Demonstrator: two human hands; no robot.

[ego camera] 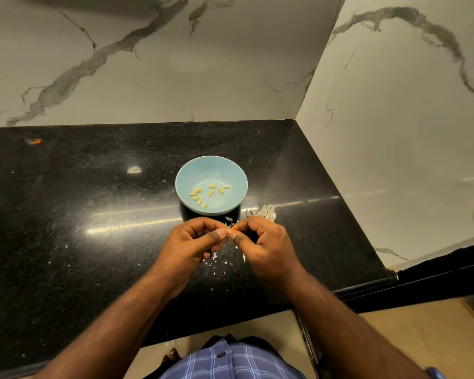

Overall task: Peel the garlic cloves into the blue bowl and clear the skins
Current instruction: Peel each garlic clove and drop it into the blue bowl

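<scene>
While the left hand (196, 236) pinches one end of the garlic clove (228, 230), its long axis runs across to the right hand (260, 239), which pinches the other; blue bowl (188, 176) lies just beyond both grips, skins (263, 212) scattered on the surface (80, 214).

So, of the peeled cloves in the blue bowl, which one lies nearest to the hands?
The lone clove at the near edge of the blue bowl is closest to the hands; the other cloves lie farther back, toward the bowl's middle.

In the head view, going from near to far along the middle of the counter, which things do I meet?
Skin flakes → both hands pinching a clove → blue bowl holding peeled cloves → marble wall.
</scene>
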